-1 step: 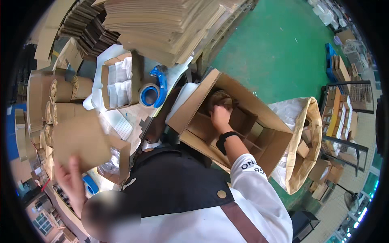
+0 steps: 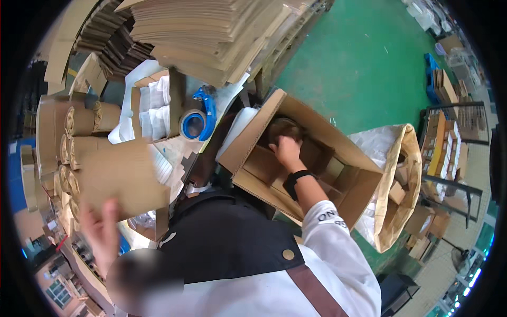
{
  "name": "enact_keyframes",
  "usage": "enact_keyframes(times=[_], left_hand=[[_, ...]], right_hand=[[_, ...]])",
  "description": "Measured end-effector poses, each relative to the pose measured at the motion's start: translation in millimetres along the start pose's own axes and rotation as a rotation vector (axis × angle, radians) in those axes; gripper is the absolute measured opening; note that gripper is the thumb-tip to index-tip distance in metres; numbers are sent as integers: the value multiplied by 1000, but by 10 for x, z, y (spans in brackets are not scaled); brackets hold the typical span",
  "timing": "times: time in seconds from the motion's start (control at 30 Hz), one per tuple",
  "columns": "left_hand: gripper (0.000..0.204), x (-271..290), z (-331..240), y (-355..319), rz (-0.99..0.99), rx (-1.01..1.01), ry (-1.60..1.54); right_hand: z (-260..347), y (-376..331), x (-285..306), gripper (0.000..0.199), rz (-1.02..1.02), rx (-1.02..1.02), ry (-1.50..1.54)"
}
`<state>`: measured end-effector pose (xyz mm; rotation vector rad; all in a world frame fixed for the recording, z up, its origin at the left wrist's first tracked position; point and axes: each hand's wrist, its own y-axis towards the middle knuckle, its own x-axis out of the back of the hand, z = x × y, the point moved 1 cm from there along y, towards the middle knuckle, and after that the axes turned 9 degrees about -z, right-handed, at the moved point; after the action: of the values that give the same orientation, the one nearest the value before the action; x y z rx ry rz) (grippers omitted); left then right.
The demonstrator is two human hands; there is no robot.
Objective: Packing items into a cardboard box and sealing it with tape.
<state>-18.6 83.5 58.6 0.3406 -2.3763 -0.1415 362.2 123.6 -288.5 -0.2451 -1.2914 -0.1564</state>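
My left hand (image 2: pixel 103 232) grips a flat piece of brown cardboard (image 2: pixel 119 179) by its lower edge, thumb on the near face. The piece is raised over the left side of the work area and slightly blurred. My right hand (image 2: pixel 289 153), with a dark band at the wrist, reaches into an open cardboard box (image 2: pixel 253 132). Its fingers close around a rounded brown object (image 2: pixel 283 128) in the far left part of the box; shadow and fingers hide its exact kind. Cardboard dividers (image 2: pixel 319 161) split the box's inside into compartments.
A blue tape dispenser (image 2: pixel 208 113) lies beside a carton of white-wrapped items (image 2: pixel 177 100). Flat cardboard (image 2: pixel 195 37) is stacked beyond. Brown-wrapped cylinders (image 2: pixel 87 150) stand at left, and a small box with clear plastic (image 2: pixel 162 211) sits near my waist. A sack (image 2: pixel 409 185) holding cardboard pieces stands right.
My left hand and its cardboard piece have shifted a little to the right, covering more of the small box. My right hand stays at the brown object with barely any movement.
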Motion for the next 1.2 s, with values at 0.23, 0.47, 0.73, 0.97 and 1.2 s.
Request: enact_keyframes(times=[0.23,0.47,0.73,0.97,1.2], left_hand=[[35,-2363,-765,78,986,-607,38],[41,-3633,-156,-671,1420,-845,623],[48,-4098,505,-765,1396,-801,728],[37,-2044,-199,186,1007,-335,-92],[48,1065,2102,878,-580,77,1023]], right_hand=[[-281,-753,53,30,562,372,509],[-600,-1051,335,43,637,364,425],[-409,-893,151,32,560,345,441],[83,-731,1603,52,574,437,842],[1873,-514,3196,37,1178,341,1160]])
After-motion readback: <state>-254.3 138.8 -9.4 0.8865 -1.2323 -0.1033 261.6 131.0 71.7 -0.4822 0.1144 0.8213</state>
